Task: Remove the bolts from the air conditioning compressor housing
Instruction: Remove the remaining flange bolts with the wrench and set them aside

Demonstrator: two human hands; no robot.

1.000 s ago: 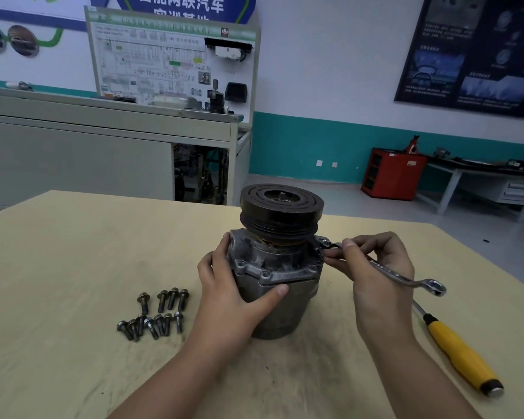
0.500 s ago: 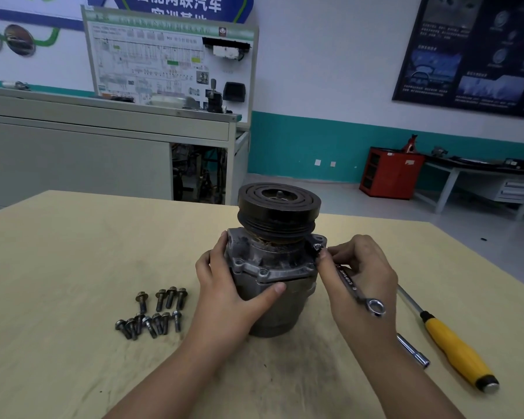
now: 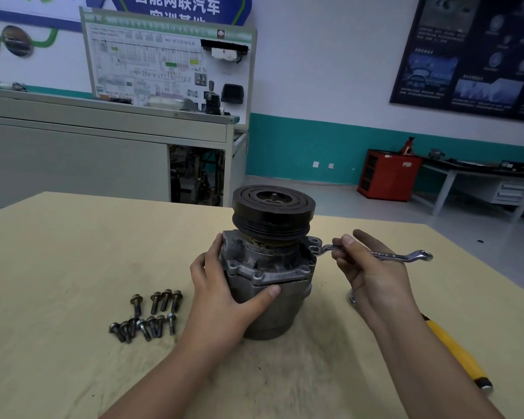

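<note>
1. Head view: the compressor (image 3: 270,285) stands upright near the middle of the table (image 3: 73,267), with its black pulley (image 3: 274,211) on top.
2. My left hand (image 3: 224,291) grips the left side of the housing. The fingers curl round the far side and the thumb lies across the front, just under the flange seam.
3. My right hand (image 3: 372,267) holds an offset ring wrench (image 3: 384,254) by the shank, pinched between thumb and fingers. The remaining fingers are only loosely curled.
4. The wrench lies roughly level and points right, away from the housing. Its near ring end sits at the housing's upper right ear. I cannot tell whether it is seated on a bolt head. The far ring end sticks out past my hand.
5. The loose bolts (image 3: 147,317) lie on the table left of the compressor, near my left forearm. Four form a back row and the rest lie clustered in front, touching one another.
6. A yellow-handled screwdriver (image 3: 457,352) lies on the table at right, partly hidden by my right forearm. A bit of shiny metal (image 3: 352,298) shows beside my right wrist, and I cannot tell what it is.
7. Behind the table are a grey bench with a wiring board (image 3: 167,62) and a red cabinet (image 3: 387,175) at the far wall.
</note>
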